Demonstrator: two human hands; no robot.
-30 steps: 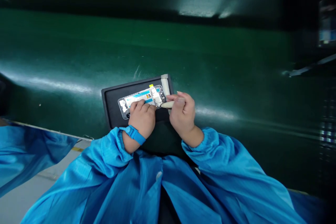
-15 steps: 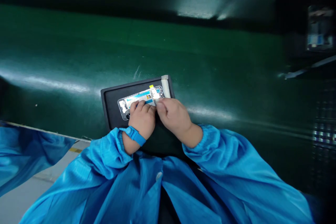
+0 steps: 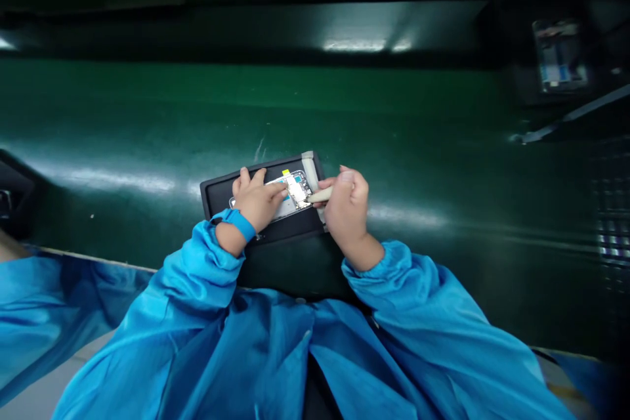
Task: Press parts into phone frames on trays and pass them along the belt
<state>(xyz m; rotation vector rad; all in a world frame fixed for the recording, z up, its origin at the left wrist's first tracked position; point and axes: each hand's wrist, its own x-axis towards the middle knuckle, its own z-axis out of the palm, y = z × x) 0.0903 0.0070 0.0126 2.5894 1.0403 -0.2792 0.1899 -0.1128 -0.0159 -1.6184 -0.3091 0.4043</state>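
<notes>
Green bench (image 3: pixel 197 111), phone (image 3: pixel 298 191), long axis rising rightward

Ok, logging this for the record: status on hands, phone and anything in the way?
Left hand on opened phone; right hand gripping pale tool, tip at phone's right end. Phone in black tray. Left hand hides part.

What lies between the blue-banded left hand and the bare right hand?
The head view shows the opened phone's silvery end, a tapered cream tool held by the right hand, and a whitish strip across the black rectangular tray.
</notes>
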